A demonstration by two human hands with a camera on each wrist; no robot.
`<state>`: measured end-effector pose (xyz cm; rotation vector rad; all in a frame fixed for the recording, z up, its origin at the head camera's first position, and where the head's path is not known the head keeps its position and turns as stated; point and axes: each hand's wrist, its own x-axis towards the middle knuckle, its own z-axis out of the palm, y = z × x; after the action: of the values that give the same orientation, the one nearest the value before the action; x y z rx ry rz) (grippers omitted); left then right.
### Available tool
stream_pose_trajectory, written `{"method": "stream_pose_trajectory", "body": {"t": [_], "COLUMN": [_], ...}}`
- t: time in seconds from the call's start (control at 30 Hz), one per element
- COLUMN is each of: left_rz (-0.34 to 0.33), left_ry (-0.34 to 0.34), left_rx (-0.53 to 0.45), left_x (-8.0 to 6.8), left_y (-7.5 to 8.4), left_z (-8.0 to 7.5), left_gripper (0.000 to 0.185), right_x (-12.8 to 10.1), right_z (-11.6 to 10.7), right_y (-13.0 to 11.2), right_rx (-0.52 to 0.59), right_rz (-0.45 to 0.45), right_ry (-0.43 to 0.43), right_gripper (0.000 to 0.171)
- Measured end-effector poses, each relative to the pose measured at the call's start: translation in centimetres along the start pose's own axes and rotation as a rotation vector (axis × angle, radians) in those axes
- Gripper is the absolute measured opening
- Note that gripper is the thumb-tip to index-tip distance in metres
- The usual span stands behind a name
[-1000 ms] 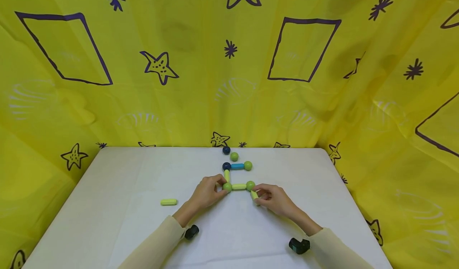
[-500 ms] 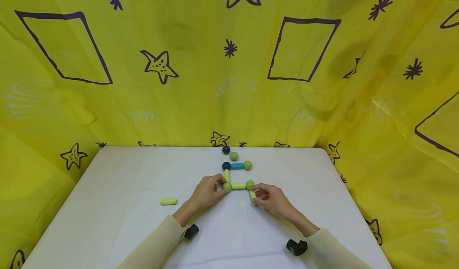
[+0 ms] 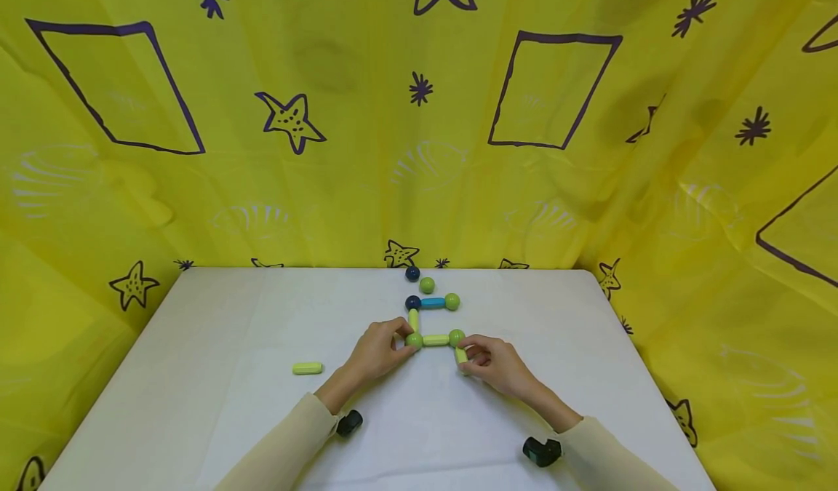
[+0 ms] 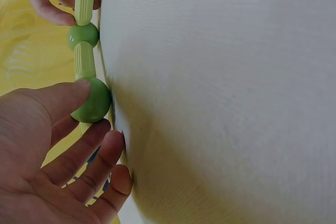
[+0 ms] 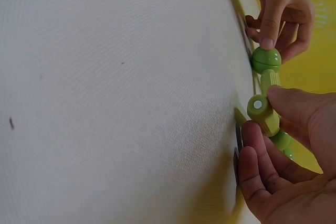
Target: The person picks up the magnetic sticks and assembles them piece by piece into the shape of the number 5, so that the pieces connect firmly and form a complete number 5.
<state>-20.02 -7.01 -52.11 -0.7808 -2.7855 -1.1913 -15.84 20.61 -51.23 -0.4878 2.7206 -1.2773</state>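
Rod (image 3: 462, 356) pinched in your right hand (image 3: 494, 364) slants back toward the green ball (image 3: 457, 337), touching it, while your left hand (image 3: 376, 350) pinches the ball (image 3: 414, 341) at the far end.

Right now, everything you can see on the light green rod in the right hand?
The light green rod is a short ribbed plastic-looking cylinder with a rounded end cap showing a pale disc in the right wrist view. It lies on the white table, angled toward the person, its far end at a green ball of the chain. The right hand pinches it between thumb and fingers.
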Motion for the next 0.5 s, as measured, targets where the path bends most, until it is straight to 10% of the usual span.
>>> {"method": "stream_pose_trajectory", "body": {"t": [0.5], "left_rz": [0.006], "left_ry": [0.009], "left_rx": [0.005], "left_x": [0.00], "left_y": [-0.29], "left_z": [0.13], "left_gripper": [0.018], "right_x": [0.06], "right_z": [0.28], "right_y": [-0.22], "right_rx": [0.000], "right_rz": [0.015], "right_ry": [0.005], "right_gripper": [0.029]}}
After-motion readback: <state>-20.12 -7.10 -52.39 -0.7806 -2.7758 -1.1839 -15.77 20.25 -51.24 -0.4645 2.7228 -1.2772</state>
